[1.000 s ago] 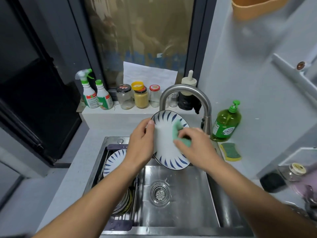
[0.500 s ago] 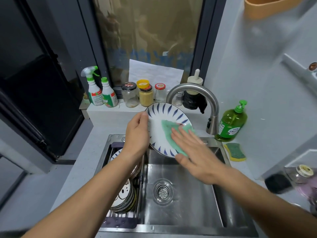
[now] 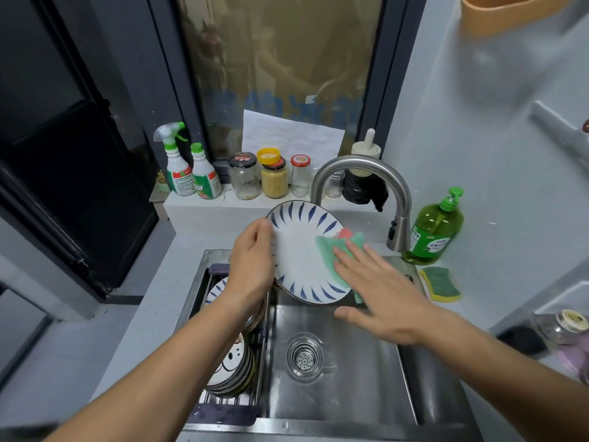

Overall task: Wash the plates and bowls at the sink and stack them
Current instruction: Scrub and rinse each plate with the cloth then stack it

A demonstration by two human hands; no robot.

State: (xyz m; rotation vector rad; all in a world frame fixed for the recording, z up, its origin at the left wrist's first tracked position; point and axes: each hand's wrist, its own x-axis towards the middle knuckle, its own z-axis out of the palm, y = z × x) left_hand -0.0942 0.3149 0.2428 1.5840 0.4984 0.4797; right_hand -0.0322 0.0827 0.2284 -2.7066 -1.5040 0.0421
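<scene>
The stainless sink [image 3: 357, 387] filled the lower middle of the head view, with its drain strainer [image 3: 304, 357] exposed. Above the basin's rear half, in front of the curved faucet [image 3: 360, 164], a white plate [image 3: 298, 247] with blue leaf strokes round the rim was held tilted on edge, face toward the camera.

The left hand [image 3: 251, 263] gripped its left rim, thumb on the face; the fingers behind the plate were hidden. The right hand [image 3: 385, 298] lay flat with straight, slightly spread fingers, pressing a green dishcloth [image 3: 328, 253] against the plate's right side. Cloth and hand covered the right and lower-right rim, and the lower end of the cloth was lost behind the palm.

A dish stack [image 3: 232, 371] stood on edge in the rack [image 3: 223, 406] at the sink's left. The left forearm crossed it, so the count could not be told. A green soap bottle [image 3: 435, 231] and a yellow-green sponge [image 3: 441, 283] sat on the counter to the right. The frame edge cut off a jar at far right.

Compared with half a second earlier, the cloth and right hand had shifted from the plate's centre to its right edge, baring most of the white face, and a pink patch of cloth now showed. One second earlier, the right fingers had been curled round the bunched cloth.
</scene>
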